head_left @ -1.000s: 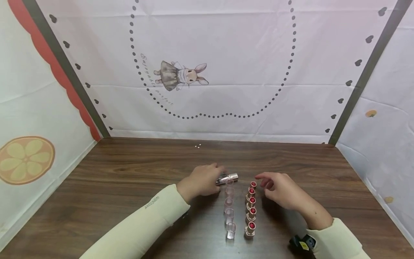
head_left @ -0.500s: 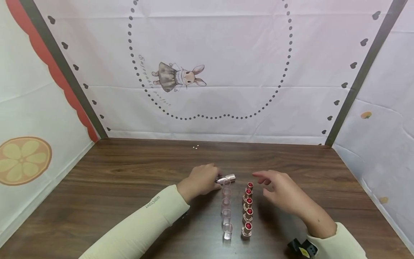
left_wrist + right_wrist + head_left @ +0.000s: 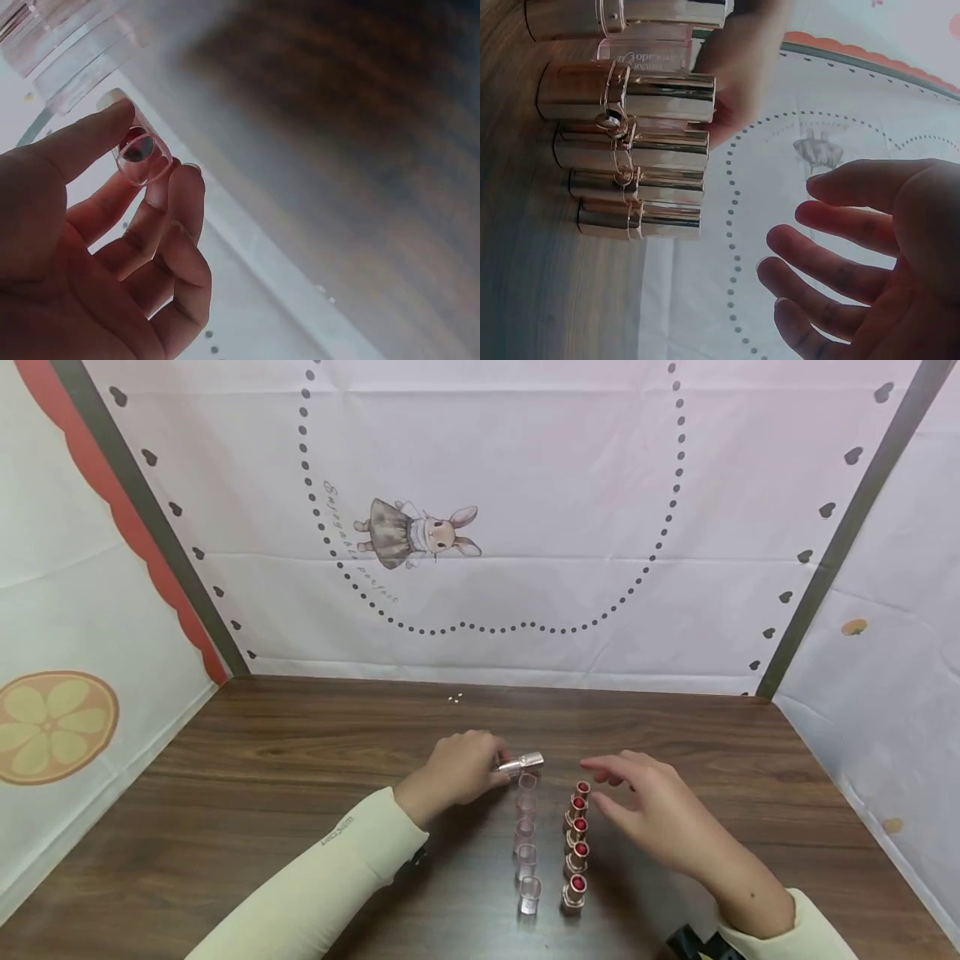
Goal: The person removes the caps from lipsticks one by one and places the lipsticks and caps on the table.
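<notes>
My left hand pinches a capped lipstick between thumb and fingers, its shiny rose-gold base pointing right. In the left wrist view the clear cap's end faces the camera, with dark red showing inside. My right hand hovers beside the far end of a row of uncapped lipsticks, fingers loosely extended and holding nothing. These lipsticks stand upright with red tips; the right wrist view shows their gold tubes from the side. To their left runs a parallel row of clear pinkish caps.
Both rows stand on a dark wood-grain table. A few tiny white bits lie near its back edge. White printed cloth encloses the back and sides. A black strapped device sits at the right sleeve.
My left hand has shifted slightly up and left with the lipstick. My right hand's thumb has spread and come closer to the far end of the lipstick row. The rows stay put.
</notes>
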Demonstrator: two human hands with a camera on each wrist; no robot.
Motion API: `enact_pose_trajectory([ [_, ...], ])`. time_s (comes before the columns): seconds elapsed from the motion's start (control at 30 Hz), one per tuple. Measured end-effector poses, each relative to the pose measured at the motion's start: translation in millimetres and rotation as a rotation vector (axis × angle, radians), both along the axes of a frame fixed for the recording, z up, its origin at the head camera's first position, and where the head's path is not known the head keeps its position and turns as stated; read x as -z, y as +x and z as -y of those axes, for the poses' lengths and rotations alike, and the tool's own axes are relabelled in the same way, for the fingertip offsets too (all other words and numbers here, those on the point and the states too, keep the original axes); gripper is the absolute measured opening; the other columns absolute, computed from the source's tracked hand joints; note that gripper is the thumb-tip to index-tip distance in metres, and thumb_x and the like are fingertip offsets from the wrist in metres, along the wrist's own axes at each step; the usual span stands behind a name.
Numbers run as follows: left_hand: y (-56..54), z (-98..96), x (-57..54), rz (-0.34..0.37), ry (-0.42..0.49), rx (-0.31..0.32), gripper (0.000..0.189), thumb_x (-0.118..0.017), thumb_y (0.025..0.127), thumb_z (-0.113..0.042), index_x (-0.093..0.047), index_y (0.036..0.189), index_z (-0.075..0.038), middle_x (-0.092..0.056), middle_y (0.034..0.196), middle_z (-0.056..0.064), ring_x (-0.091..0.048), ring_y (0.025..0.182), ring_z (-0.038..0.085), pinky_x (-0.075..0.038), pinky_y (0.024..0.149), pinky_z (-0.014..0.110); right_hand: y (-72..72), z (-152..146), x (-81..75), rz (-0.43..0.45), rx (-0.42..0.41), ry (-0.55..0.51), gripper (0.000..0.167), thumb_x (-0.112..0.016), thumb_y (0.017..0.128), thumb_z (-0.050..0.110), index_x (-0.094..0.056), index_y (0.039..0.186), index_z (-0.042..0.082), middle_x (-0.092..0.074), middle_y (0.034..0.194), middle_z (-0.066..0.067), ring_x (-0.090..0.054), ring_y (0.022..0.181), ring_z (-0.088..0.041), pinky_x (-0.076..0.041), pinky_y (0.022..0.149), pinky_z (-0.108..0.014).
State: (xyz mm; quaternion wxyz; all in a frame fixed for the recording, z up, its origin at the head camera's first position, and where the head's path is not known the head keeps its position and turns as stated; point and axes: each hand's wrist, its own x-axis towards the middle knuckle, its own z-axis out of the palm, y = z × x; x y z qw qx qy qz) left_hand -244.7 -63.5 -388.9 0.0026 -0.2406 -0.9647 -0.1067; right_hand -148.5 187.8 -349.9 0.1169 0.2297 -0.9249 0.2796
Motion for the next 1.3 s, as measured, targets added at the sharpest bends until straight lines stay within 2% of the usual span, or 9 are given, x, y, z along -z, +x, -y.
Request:
enact_pose_trajectory([
  [0.13, 4.3, 4.3, -12.2, -0.008, 0.05, -0.013, 0.016, -0.076, 0.088, -0.036, -0.072, 0.094, -0.022, -0.061, 0.08, -0.005, -0.056, 0.07, 0.014, -0.046, 0.058, 0.037, 2.4, 2.9, -3.7, -0.019, 0.007, 0.015, 0.033, -0.075, 0.087, 0.011, -0.071, 0.12, 0.015, -0.071, 0.105, 0.006, -0.065, 0.095, -0.014, -0.054, 0.08, -0.039],
  [0.27, 16.4, 7.8, -27.5, -0.021, 0.109, -0.023, 0.017, -0.075, 0.089, -0.036, -0.073, 0.096, -0.022, -0.063, 0.083, -0.005, -0.056, 0.07, 0.011, -0.046, 0.06, 0.035, 5.6, 5.9, -6.6, -0.046, 0.005, 0.008, 0.036, -0.076, 0.087, 0.011, -0.071, 0.121, 0.017, -0.069, 0.104, 0.007, -0.064, 0.091, -0.012, -0.054, 0.077, -0.035],
  [0.37, 32.0, 8.2, -38.8, -0.047, 0.151, 0.002, 0.018, -0.075, 0.088, -0.036, -0.073, 0.097, -0.021, -0.063, 0.085, -0.006, -0.055, 0.069, 0.009, -0.047, 0.062, 0.032, 8.2, 8.2, -8.0, -0.104, -0.004, -0.023, 0.043, -0.079, 0.085, 0.011, -0.068, 0.126, 0.018, -0.065, 0.109, 0.005, -0.061, 0.088, -0.009, -0.053, 0.074, -0.031],
  [0.5, 58.3, 5.8, -50.0, -0.092, 0.174, 0.087, 0.018, -0.076, 0.087, -0.035, -0.073, 0.098, -0.022, -0.059, 0.084, -0.008, -0.052, 0.066, 0.005, -0.046, 0.059, 0.026, 12.9, 11.4, -9.6, -0.182, -0.025, -0.062, 0.054, -0.082, 0.082, 0.012, -0.063, 0.132, 0.02, -0.063, 0.119, 0.003, -0.061, 0.091, -0.009, -0.055, 0.076, -0.032],
  [0.6, 75.5, 3.2, -55.5, -0.143, 0.169, 0.149, 0.02, -0.077, 0.086, -0.036, -0.073, 0.1, -0.023, -0.059, 0.086, -0.01, -0.05, 0.065, 0.003, -0.045, 0.058, 0.022, 17.3, 14.1, -10.9, -0.195, -0.043, -0.073, 0.059, -0.083, 0.081, 0.012, -0.062, 0.135, 0.023, -0.063, 0.124, 0.004, -0.062, 0.094, -0.008, -0.057, 0.078, -0.032],
  [0.83, 98.2, -0.4, -60.4, -0.267, 0.135, 0.222, 0.024, -0.078, 0.085, -0.038, -0.073, 0.102, -0.022, -0.057, 0.083, -0.009, -0.049, 0.063, 0.005, -0.045, 0.058, 0.024, 26.5, 18.9, -10.2, -0.179, -0.101, -0.067, 0.054, -0.084, 0.08, 0.014, -0.065, 0.131, 0.02, -0.068, 0.114, 0.008, -0.062, 0.09, -0.006, -0.056, 0.075, -0.027],
  [1.07, 109.5, -1.5, -59.0, -0.34, 0.148, 0.242, 0.018, -0.075, 0.084, -0.032, -0.071, 0.099, -0.023, -0.063, 0.086, -0.011, -0.059, 0.07, 0.007, -0.049, 0.062, 0.027, 30.3, 21.1, -8.3, -0.225, -0.173, -0.062, 0.03, -0.083, 0.08, 0.012, -0.075, 0.109, 0.016, -0.071, 0.095, 0.01, -0.062, 0.082, -0.004, -0.054, 0.068, -0.022],
  [1.17, 111.6, -1.9, -57.9, -0.348, 0.163, 0.244, 0.017, -0.075, 0.083, -0.03, -0.068, 0.097, -0.023, -0.065, 0.084, -0.015, -0.058, 0.069, 0.006, -0.047, 0.06, 0.025, 32.3, 21.9, -8.6, -0.253, -0.185, -0.062, 0.029, -0.084, 0.079, 0.012, -0.075, 0.106, 0.018, -0.069, 0.095, 0.011, -0.059, 0.081, -0.002, -0.052, 0.067, -0.018],
  [1.3, 115.0, -2.6, -55.9, -0.325, 0.16, 0.258, 0.022, -0.076, 0.083, -0.037, -0.066, 0.096, -0.023, -0.065, 0.078, -0.016, -0.055, 0.066, 0.003, -0.043, 0.058, 0.022, 36.7, 23.3, -7.8, -0.292, -0.186, -0.046, 0.033, -0.086, 0.075, 0.013, -0.076, 0.106, 0.02, -0.069, 0.098, 0.01, -0.064, 0.088, -0.007, -0.053, 0.071, -0.017],
])
